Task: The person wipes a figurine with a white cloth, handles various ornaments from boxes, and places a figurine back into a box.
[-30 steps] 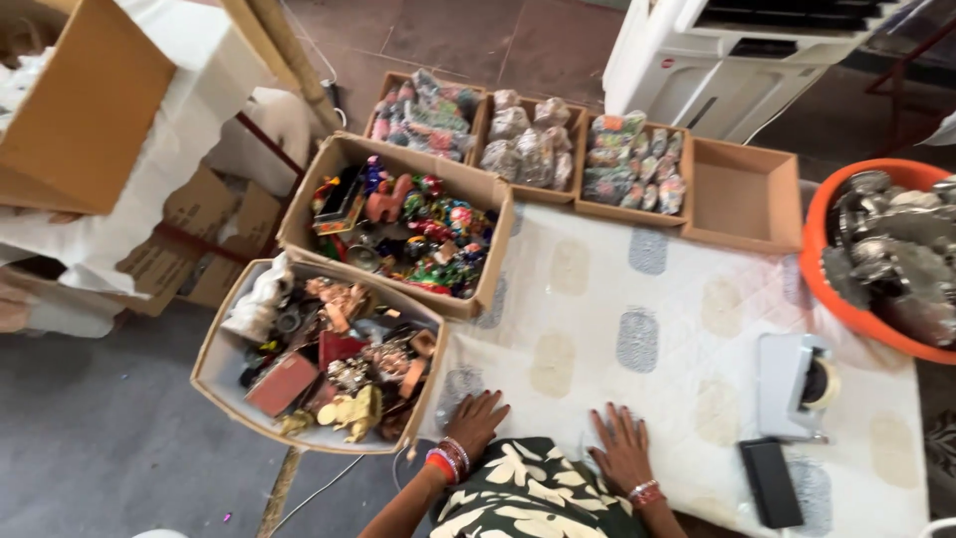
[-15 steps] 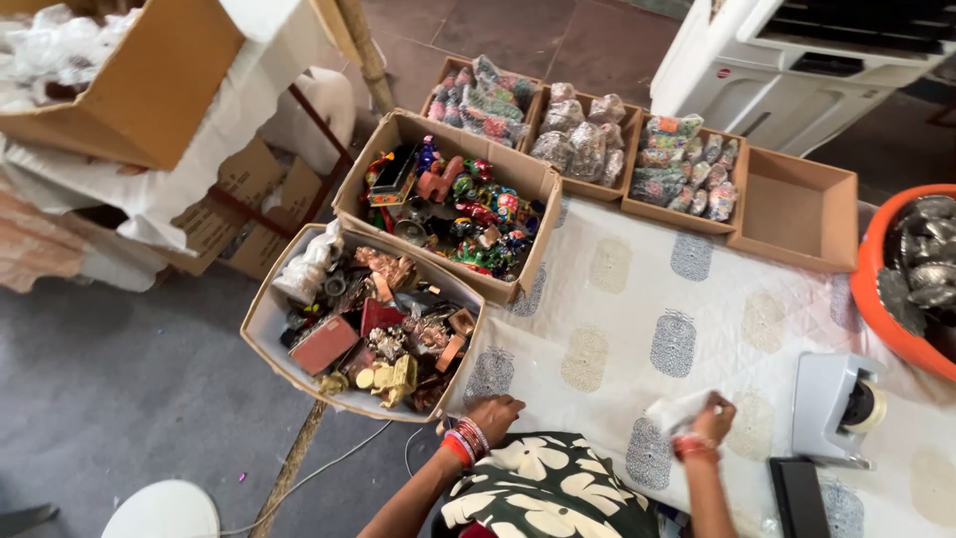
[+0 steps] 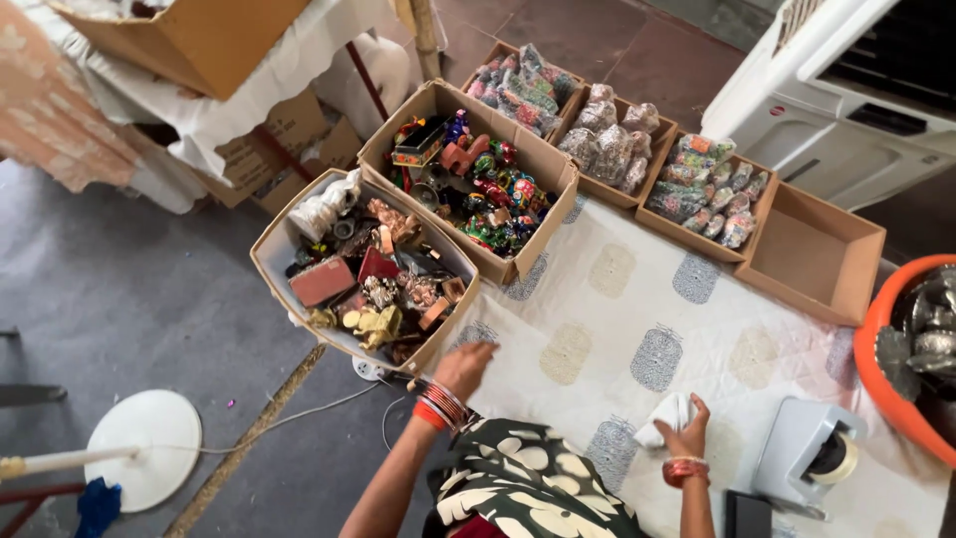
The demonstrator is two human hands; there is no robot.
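Note:
My left hand [image 3: 466, 367] hovers with fingers loosely apart over the patterned white mat [image 3: 637, 299], just beside the near corner of a cardboard box [image 3: 277, 237] full of small metal and wooden trinkets. It holds nothing. My right hand [image 3: 687, 430] is closed around a crumpled white cloth [image 3: 665, 418], low over the mat near a white tape dispenser [image 3: 809, 453]. Red bangles ring both wrists.
A second box [image 3: 543, 159] of colourful figurines stands beyond the first. Three trays of wrapped items [image 3: 614, 139] and an empty cardboard tray [image 3: 812, 249] line the mat's far edge. An orange tub [image 3: 876, 349] of metal pieces sits right. A white fan base [image 3: 144, 448] stands left.
The view has shifted left and down. My left hand has lifted off the mat toward the trinket box. My right hand keeps its grip on the white cloth, picked up a second ago.

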